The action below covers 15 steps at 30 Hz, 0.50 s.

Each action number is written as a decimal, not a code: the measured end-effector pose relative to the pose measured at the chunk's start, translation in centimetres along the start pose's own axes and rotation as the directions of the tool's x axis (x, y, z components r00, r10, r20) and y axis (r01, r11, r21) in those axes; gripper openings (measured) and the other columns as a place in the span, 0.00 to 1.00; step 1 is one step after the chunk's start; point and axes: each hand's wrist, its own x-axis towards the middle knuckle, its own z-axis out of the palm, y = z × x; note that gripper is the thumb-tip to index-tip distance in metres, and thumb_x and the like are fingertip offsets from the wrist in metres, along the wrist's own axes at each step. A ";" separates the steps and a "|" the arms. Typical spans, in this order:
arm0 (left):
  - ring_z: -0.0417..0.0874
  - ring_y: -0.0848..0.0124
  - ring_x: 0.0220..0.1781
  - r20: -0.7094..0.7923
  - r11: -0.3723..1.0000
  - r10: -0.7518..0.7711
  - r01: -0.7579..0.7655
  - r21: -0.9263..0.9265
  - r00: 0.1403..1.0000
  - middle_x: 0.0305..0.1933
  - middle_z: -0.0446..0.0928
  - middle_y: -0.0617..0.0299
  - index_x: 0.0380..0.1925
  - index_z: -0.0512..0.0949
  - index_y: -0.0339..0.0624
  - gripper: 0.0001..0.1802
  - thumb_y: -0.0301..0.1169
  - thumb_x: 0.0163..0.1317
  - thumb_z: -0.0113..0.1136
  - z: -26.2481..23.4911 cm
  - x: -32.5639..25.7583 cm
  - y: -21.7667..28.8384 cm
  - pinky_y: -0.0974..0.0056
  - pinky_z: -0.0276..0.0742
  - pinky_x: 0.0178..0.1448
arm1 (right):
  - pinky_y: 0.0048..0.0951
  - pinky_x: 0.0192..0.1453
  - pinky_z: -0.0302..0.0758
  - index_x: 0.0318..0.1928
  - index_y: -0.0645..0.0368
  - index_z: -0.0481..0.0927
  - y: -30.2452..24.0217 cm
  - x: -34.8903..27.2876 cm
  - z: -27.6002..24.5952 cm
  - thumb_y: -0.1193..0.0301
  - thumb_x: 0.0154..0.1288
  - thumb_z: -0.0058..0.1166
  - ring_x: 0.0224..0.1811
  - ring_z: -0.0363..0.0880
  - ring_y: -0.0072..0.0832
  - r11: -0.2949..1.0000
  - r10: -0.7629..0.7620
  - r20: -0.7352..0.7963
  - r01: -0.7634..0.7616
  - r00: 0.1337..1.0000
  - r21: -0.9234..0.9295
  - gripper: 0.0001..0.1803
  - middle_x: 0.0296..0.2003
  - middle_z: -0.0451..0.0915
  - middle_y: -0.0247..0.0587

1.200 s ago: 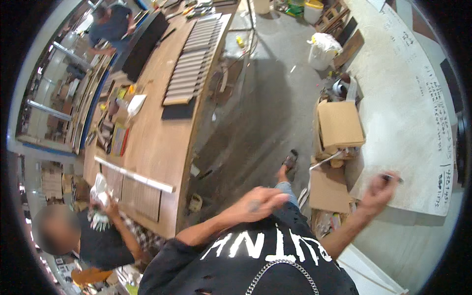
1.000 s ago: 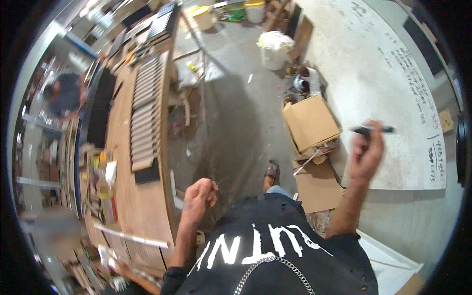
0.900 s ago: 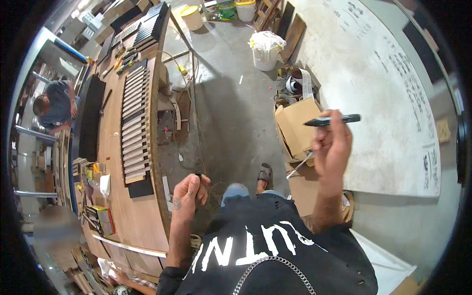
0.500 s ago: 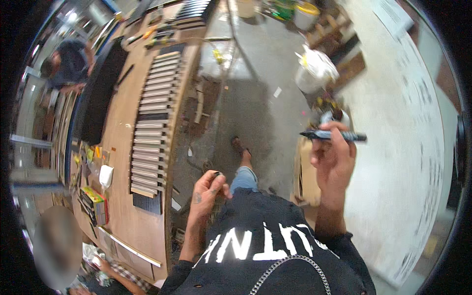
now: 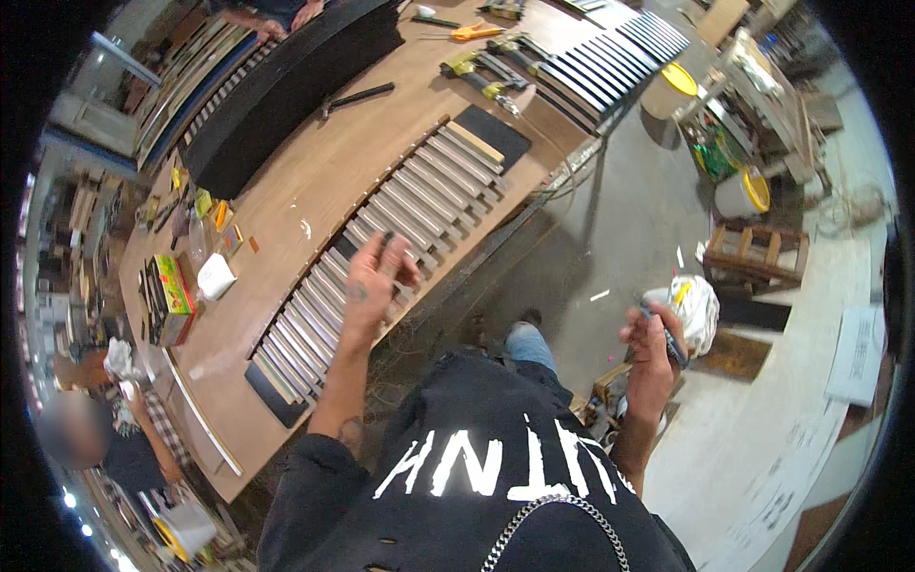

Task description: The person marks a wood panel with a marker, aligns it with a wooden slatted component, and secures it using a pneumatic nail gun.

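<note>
My right hand (image 5: 651,357) is closed around a dark marker pen (image 5: 673,345), which slants through the fingers above the floor on the right. My left hand (image 5: 370,278) is above the long row of slats (image 5: 419,195) on the wooden table. Its fingers pinch a small black cap (image 5: 388,236) at the tips; blur hides whether the hand touches the slats. The slats lie side by side, pale along their tops, with a dark board (image 5: 491,133) under the far end and another dark board (image 5: 276,393) under the near end.
The wooden table (image 5: 257,276) also bears a hammer (image 5: 357,97), a long black padded piece (image 5: 295,86), clamps (image 5: 486,76), and a colourful box (image 5: 172,296). Two people work beyond it. Buckets (image 5: 742,194), a wooden crate (image 5: 758,255) and a white panel (image 5: 753,429) stand right.
My view has swung left toward the table. The left hand has moved from beside the table to above the slats. My right hand has lowered, with the marker pen now tilted differently.
</note>
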 end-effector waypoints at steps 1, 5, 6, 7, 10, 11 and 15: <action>0.79 0.72 0.26 -0.089 0.999 0.028 -0.030 -0.024 0.996 0.25 0.77 0.61 0.37 0.74 0.38 0.23 0.51 0.68 0.52 -0.7 2.1 -1.0 0.67 0.78 0.32 | 0.23 0.30 0.74 0.47 0.64 0.78 0.8 2.5 -0.2 0.68 0.72 0.48 0.25 0.79 0.23 0.996 0.078 0.125 -0.083 0.989 0.030 0.12 0.28 0.81 0.40; 0.78 0.73 0.28 -0.376 0.990 0.144 -0.133 0.056 0.916 0.28 0.75 0.62 0.36 0.70 0.38 0.20 0.47 0.72 0.49 -2.8 12.0 -5.0 0.68 0.75 0.33 | 0.22 0.29 0.74 0.45 0.64 0.78 2.5 12.5 3.3 0.69 0.71 0.50 0.23 0.78 0.22 0.992 0.127 0.281 -0.122 0.951 -0.034 0.11 0.25 0.80 0.39; 0.79 0.69 0.28 -0.443 0.973 0.201 -0.125 0.195 0.873 0.27 0.76 0.59 0.36 0.70 0.38 0.18 0.44 0.72 0.47 -4.2 14.4 -6.7 0.65 0.76 0.35 | 0.21 0.30 0.74 0.44 0.64 0.78 3.0 14.8 4.7 0.69 0.71 0.50 0.24 0.78 0.22 0.994 0.104 0.346 -0.086 0.932 -0.068 0.10 0.25 0.80 0.38; 0.79 0.65 0.30 -0.491 0.940 0.246 -0.083 0.330 0.836 0.29 0.77 0.56 0.37 0.69 0.38 0.17 0.43 0.72 0.48 -5.0 16.5 -7.9 0.62 0.76 0.37 | 0.21 0.30 0.74 0.44 0.64 0.78 3.3 16.9 6.0 0.70 0.71 0.51 0.24 0.78 0.21 0.993 0.087 0.409 -0.046 0.908 -0.109 0.10 0.25 0.80 0.38; 0.80 0.54 0.40 -0.567 0.749 0.363 0.130 0.649 0.739 0.36 0.77 0.49 0.41 0.69 0.37 0.15 0.40 0.70 0.49 -8.3 22.9 -10.9 0.53 0.75 0.44 | 0.21 0.32 0.75 0.44 0.65 0.78 4.3 23.4 10.2 0.71 0.70 0.53 0.25 0.78 0.20 0.983 0.097 0.565 0.010 0.820 -0.184 0.09 0.25 0.80 0.37; 0.79 0.51 0.45 -0.576 0.662 0.365 0.231 0.713 0.732 0.40 0.77 0.46 0.42 0.69 0.37 0.15 0.39 0.69 0.49 -9.6 24.5 -12.9 0.50 0.74 0.48 | 0.21 0.32 0.75 0.44 0.65 0.78 4.6 25.1 11.3 0.71 0.70 0.53 0.26 0.78 0.20 0.973 0.128 0.605 0.019 0.786 -0.230 0.09 0.25 0.80 0.37; 0.67 0.44 0.64 -0.643 0.522 0.225 0.467 0.714 0.732 0.60 0.68 0.42 0.50 0.70 0.38 0.17 0.38 0.66 0.50 -11.9 28.0 -16.7 0.41 0.66 0.60 | 0.21 0.31 0.74 0.39 0.66 0.77 7.0 32.0 16.1 0.71 0.71 0.51 0.25 0.77 0.18 0.937 0.193 0.801 0.137 0.566 -0.322 0.09 0.22 0.77 0.35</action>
